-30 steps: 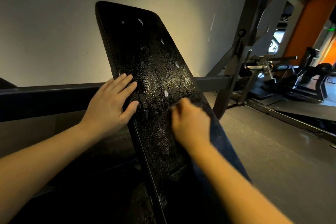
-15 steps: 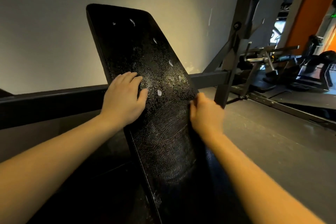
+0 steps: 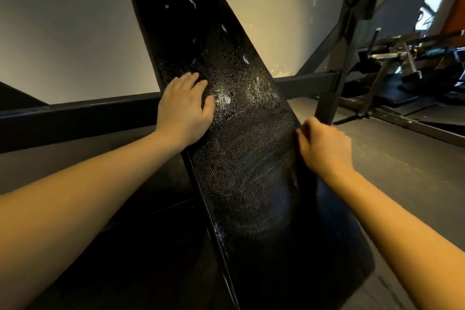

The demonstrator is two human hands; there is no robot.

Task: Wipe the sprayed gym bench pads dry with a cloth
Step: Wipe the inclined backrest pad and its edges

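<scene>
Now R hand (image 3: 324, 145) at pad (image 3: 239, 158) R edge, off mid-pad.

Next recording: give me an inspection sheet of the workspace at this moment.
Surface: bench pad, black and tilted; droplets on the upper half, lower half looks wiped in streaks.
Job's things: cloth not clearly seen; possibly under the right hand.
Clutter: nothing seen.
Grippers: left hand flat on the pad's left edge; right hand curled at its right edge.
Cables: nothing seen.
Surroundings: wall behind, steel frame, floor, gym machines beyond.
</scene>
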